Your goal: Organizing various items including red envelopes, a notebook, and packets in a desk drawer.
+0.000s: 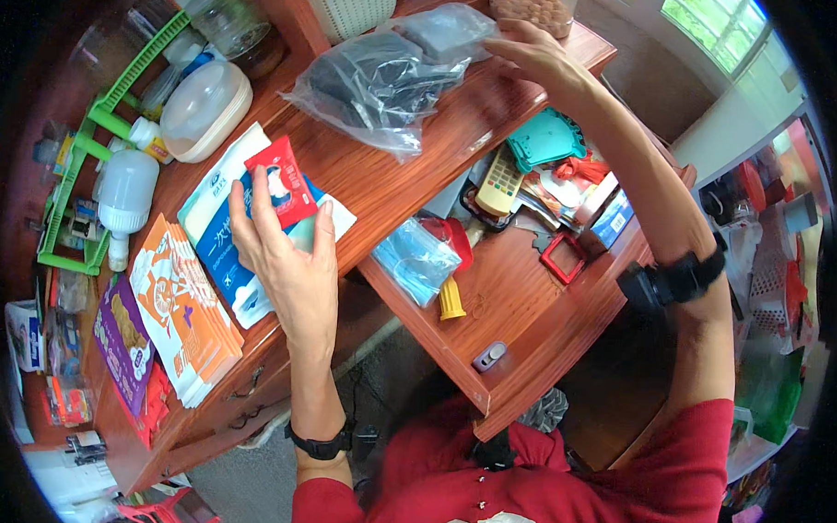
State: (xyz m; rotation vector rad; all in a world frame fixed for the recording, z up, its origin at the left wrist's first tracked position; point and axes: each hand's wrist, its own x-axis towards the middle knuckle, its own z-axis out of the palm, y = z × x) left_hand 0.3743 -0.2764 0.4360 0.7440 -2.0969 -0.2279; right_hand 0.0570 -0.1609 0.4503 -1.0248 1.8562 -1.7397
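My left hand (287,264) is over a small red packet (283,181), fingertips on or just above it. The packet lies on a blue and white packet (232,255) on the wooden desk (393,184). My right hand (529,54) reaches to the desk's back right, beside clear plastic bags (390,74) with dark contents; whether its fingers touch the bag is unclear. Left of the blue packet are a stack of orange and white packets (181,315) and a purple packet (121,348).
An open drawer (514,285) juts out below the desk, holding a remote control (499,185), a teal plastic item (547,138) and blue masks (418,258). A jar (534,6), a basket (351,10), plastic containers (206,109) and a light bulb (125,192) stand around the desk's back and left.
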